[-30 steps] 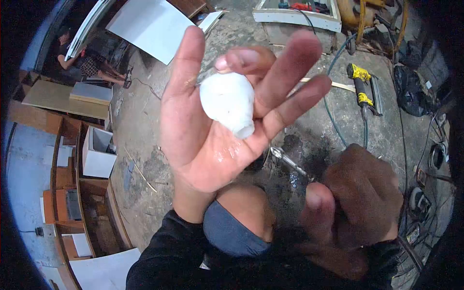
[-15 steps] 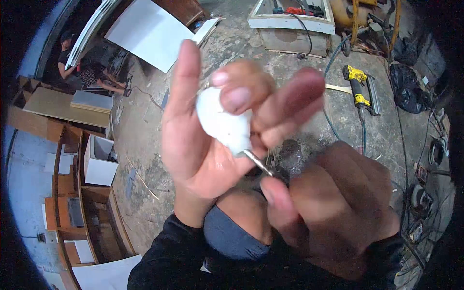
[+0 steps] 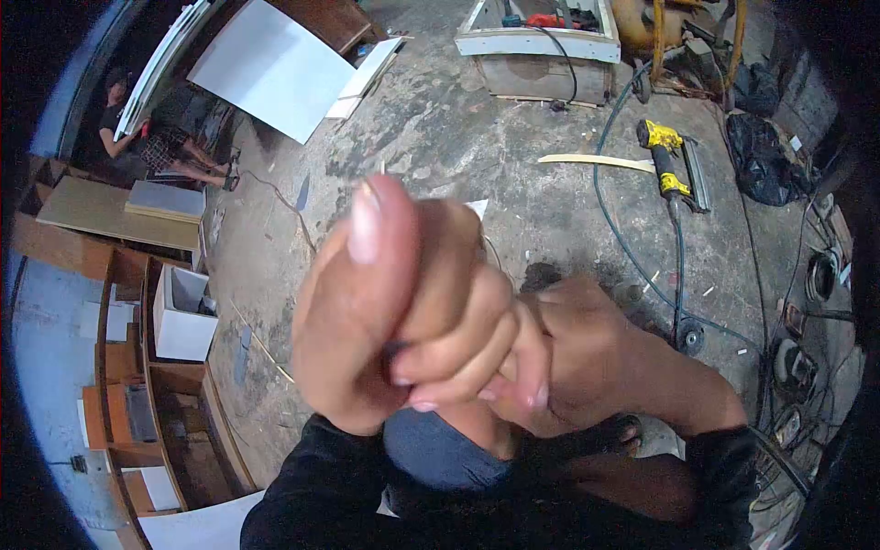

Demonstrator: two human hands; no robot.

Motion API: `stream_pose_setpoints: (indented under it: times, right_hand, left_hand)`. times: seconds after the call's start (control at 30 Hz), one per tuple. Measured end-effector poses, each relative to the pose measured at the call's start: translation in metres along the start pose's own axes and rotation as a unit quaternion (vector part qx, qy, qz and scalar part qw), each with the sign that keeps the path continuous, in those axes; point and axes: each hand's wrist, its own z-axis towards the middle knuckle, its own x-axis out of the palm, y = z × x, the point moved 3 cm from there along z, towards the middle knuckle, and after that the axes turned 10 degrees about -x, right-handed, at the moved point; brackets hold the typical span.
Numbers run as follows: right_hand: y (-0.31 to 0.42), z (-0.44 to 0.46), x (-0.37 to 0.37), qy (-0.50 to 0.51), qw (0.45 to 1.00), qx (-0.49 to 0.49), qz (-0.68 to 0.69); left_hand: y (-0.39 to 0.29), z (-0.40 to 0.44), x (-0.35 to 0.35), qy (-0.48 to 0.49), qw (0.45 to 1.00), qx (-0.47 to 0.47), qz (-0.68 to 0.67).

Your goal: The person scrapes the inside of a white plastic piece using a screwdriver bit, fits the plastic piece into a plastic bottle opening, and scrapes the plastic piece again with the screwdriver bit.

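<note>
My left hand (image 3: 412, 302) is closed in a fist in the middle of the view, its thumb pointing up. Only a small white corner (image 3: 478, 209) shows past its knuckles; I cannot tell whether it is part of the white rounded piece with a metal stem seen in that palm earlier. My right hand (image 3: 587, 353) presses against the left from the lower right. Its fingers are hidden behind the left hand. Below both hands is my knee in dark blue cloth (image 3: 440, 454).
A yellow and black nail gun (image 3: 669, 165) with a hose lies at right, near a wooden strip (image 3: 587, 160). A white-rimmed box (image 3: 541, 46) stands at the back. White panels (image 3: 275, 69) and a wooden cabinet frame (image 3: 174, 431) are at left. Another person (image 3: 174, 142) sits at far left.
My left hand has turned over and closed from an open-fingered hold. The white piece and its metal stem have gone mostly out of sight. My right hand has moved behind the left.
</note>
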Motion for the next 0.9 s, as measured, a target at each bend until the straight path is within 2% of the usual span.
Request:
stream_pose_setpoints:
  times: [0.07, 0.17, 0.23, 0.27, 0.37, 0.43, 0.47, 0.57, 0.6, 0.63, 0.77, 0.8, 0.9]
  right_hand:
    - [-0.001, -0.010, 0.001, -0.008, 0.997, -0.020, 0.072]
    - [0.005, -0.009, -0.002, -0.004, 0.996, -0.005, 0.089]
    - [0.008, -0.001, -0.010, 0.010, 0.999, 0.008, 0.048]
    - [0.009, 0.001, -0.011, 0.015, 0.999, 0.015, 0.029]
    - [0.006, -0.023, 0.005, 0.165, 0.965, 0.120, -0.163]
    - [-0.021, -0.064, 0.018, 0.173, 0.958, 0.177, -0.145]
    - [-0.028, -0.081, 0.022, 0.186, 0.951, 0.210, -0.130]
    - [-0.026, -0.061, -0.007, 0.109, 0.964, 0.226, -0.085]
    - [-0.022, -0.049, -0.017, 0.055, 0.968, 0.241, -0.040]
    - [-0.017, -0.042, -0.024, 0.042, 0.968, 0.246, -0.034]
    - [-0.002, -0.024, -0.036, -0.002, 0.966, 0.259, -0.003]
    - [0.002, -0.022, -0.037, -0.010, 0.965, 0.261, 0.006]
    - [0.011, -0.012, -0.038, -0.029, 0.971, 0.239, 0.001]
  left_hand:
    - [0.001, -0.002, 0.005, -0.004, 1.000, -0.015, 0.000]
    - [0.004, -0.001, 0.007, -0.028, 0.998, -0.032, -0.046]
    - [0.003, -0.001, 0.002, -0.053, 0.996, -0.035, -0.068]
    - [0.002, -0.004, 0.001, -0.089, 0.995, -0.009, -0.054]
    - [-0.042, -0.014, -0.021, -0.095, 0.981, 0.153, 0.069]
    - [-0.035, -0.016, -0.023, -0.129, 0.965, 0.167, 0.157]
    - [-0.035, -0.013, -0.025, -0.122, 0.968, 0.167, 0.141]
    - [-0.031, -0.011, -0.029, -0.120, 0.976, 0.157, 0.087]
    - [-0.032, -0.009, -0.029, -0.106, 0.979, 0.157, 0.079]
    - [-0.033, -0.008, -0.029, -0.089, 0.980, 0.159, 0.075]
    - [-0.030, 0.001, -0.033, -0.054, 0.984, 0.118, -0.123]
    - [-0.028, 0.004, -0.034, -0.046, 0.989, 0.109, -0.091]
    - [-0.024, 0.010, -0.029, -0.054, 0.986, 0.006, -0.160]
